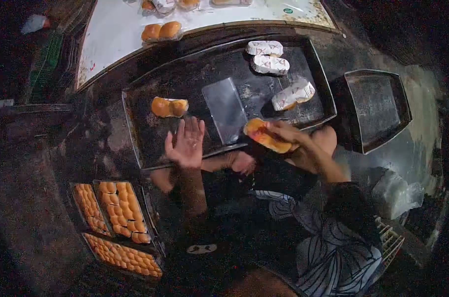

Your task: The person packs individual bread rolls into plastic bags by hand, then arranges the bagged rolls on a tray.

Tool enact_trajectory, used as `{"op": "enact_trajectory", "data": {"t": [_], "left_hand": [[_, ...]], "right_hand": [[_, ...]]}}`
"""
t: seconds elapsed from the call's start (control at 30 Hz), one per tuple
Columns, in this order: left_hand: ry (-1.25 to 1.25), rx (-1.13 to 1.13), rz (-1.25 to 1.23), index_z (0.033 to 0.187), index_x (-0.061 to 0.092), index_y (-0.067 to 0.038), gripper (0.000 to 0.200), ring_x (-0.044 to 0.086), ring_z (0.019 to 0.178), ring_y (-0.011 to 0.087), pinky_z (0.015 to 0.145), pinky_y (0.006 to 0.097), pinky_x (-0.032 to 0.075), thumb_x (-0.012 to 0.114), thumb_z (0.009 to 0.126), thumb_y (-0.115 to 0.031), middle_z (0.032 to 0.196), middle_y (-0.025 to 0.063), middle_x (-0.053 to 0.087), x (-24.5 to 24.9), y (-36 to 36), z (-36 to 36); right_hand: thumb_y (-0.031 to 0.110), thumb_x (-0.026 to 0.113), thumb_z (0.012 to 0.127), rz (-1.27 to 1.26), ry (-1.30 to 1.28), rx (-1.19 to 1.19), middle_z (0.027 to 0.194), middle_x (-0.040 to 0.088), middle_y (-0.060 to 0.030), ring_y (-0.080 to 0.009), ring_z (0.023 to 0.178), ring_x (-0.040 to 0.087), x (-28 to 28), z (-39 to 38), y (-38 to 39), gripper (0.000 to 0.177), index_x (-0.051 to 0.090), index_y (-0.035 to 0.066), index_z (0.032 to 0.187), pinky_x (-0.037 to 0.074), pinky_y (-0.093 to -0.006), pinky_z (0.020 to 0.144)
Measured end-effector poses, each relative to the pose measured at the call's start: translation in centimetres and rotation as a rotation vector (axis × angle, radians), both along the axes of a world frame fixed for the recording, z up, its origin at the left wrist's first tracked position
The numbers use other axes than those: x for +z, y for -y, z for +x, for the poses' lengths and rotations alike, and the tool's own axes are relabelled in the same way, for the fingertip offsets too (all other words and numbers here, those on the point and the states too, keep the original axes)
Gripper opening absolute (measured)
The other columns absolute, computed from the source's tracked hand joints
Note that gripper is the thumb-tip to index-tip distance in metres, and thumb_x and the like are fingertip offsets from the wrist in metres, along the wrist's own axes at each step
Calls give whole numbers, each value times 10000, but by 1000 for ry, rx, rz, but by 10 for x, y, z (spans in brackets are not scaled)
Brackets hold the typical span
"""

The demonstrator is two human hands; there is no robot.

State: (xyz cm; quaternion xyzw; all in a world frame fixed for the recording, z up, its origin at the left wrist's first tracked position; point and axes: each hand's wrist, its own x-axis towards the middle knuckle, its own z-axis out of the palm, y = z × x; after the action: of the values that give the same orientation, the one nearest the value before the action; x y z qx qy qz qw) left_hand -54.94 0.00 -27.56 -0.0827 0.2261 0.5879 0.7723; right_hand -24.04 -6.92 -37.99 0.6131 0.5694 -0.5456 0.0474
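My right hand (285, 132) grips a bread bun (266, 141) with red filling showing on its upper face, at the front edge of a large black tray (185, 67). My left hand (187, 144) is held up over the tray's front rim, palm showing and fingers spread, with nothing in it. Just beyond it, a golden double bun (169, 107) lies in the tray. Between the hands lies a flat, clear plastic sheet or stack of bags (225, 110). Several white printed paper cases (270, 65) lie at the tray's right; one (294, 95) has some golden bread showing beneath.
A white table (115, 34) behind the tray carries wrapped buns (161, 31). At the right stands a smaller dark tray (378, 106), with crumpled clear plastic (398, 193) below it. Trays full of golden buns (120, 210) lie on the floor at the lower left.
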Motion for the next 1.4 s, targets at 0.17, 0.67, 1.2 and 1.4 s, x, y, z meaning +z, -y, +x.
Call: {"op": "enact_trajectory", "data": {"t": [0.17,0.67,1.2,1.4], "left_hand": [[-279,142,43,1234,276,6,510,435,1062,337,955,499,317,414,814,-248,1103,180,455,15,14,22],[171,-328,344,1221,334,-45,433,451,1059,257,927,364,353,450,841,-219,1122,127,471,-13,31,10],[-2080,-1461,1043,932,591,-58,234,559,822,332,732,414,439,593,715,-145,832,144,589,-62,30,10],[-1838,-1179,1082,808,631,-35,215,579,781,275,718,379,447,586,754,-239,796,109,598,-69,24,4]], "right_hand": [[427,557,749,797,-274,-374,762,609,-183,-276,662,606,153,-114,-7,416,611,29,856,470,-360,602],[208,593,765,649,-586,-603,1194,372,-250,-342,1102,399,109,-173,22,544,341,-16,1192,349,-369,893],[287,608,752,366,-342,-278,976,581,-178,-255,921,556,79,-137,-19,423,530,-4,1049,408,-353,814],[283,567,797,350,-287,-388,619,489,-150,-223,578,483,80,-153,59,279,519,11,761,393,-361,562]]}}
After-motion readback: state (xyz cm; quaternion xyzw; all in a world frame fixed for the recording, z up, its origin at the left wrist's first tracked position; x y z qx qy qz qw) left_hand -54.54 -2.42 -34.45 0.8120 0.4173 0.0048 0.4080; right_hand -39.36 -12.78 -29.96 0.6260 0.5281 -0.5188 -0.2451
